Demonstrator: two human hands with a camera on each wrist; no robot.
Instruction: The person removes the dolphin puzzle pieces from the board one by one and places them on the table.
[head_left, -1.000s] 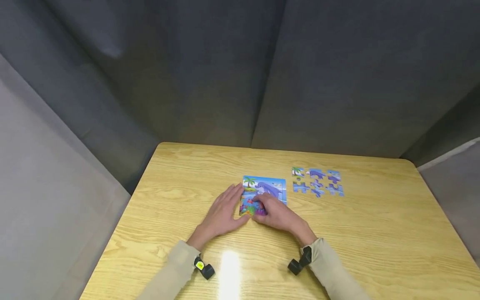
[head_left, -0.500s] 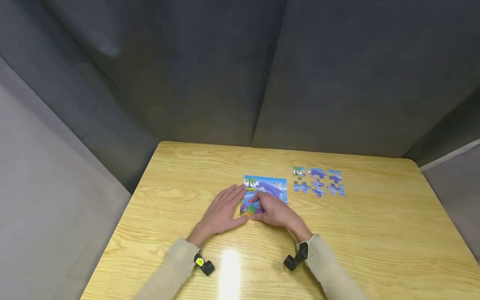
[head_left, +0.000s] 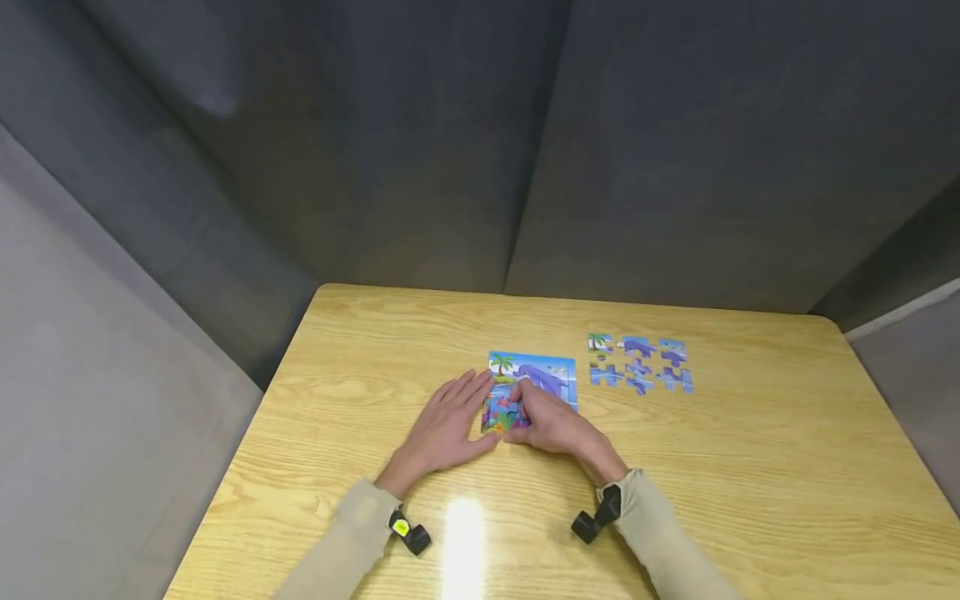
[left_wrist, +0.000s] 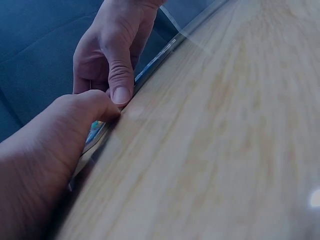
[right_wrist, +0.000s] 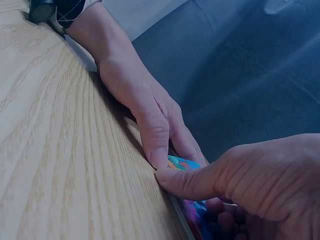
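A picture puzzle board (head_left: 543,375) with a dolphin, a palm and a bright coral scene lies on the table. My left hand (head_left: 447,422) rests along its left side, fingers straight, with the thumb at the near edge. Over the lower middle of the board, my right hand (head_left: 553,421) curls its fingers and pinches what looks like a puzzle piece, mostly hidden under the hand. A dark curved outline shows beside its fingertips. In the right wrist view the right thumb (right_wrist: 192,182) lies at the board's near edge, its tip against the left thumb (right_wrist: 159,155).
Several loose puzzle pieces (head_left: 637,347) lie in two rows right of the board, with palm, dolphin and sea parts on them. The wooden table (head_left: 765,433) ends at a dark grey curtain (head_left: 420,167) behind. Light grey panels stand on both sides.
My right hand's fingertips have shifted slightly over the lower middle of the board, and a dark curved outline shows there now. My left hand has kept its place. The loose pieces are unmoved.
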